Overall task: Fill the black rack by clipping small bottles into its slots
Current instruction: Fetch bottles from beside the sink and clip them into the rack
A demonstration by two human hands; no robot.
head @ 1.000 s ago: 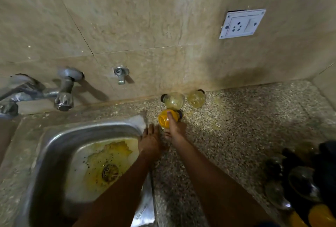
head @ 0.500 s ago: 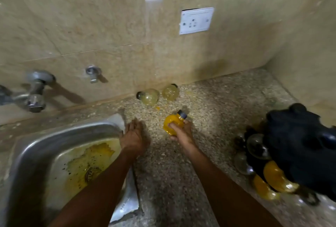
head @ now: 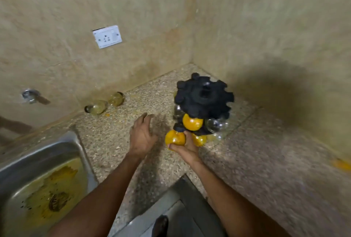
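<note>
Right hand (head: 187,146) grips an orange-filled bottle (head: 174,138) at the black rack (head: 204,97), which carries orange and clear bottles; left hand (head: 141,135) hovers, fingers spread.

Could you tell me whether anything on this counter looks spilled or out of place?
Yes: two pale bottles lie tipped on their sides against the wall, an orange smear marks the counter at right, and the sink is stained yellow.

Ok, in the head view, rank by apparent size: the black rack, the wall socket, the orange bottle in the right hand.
1. black rack, clearly largest.
2. wall socket and orange bottle look alike; the socket is farther away, so I won't rank them.
</note>
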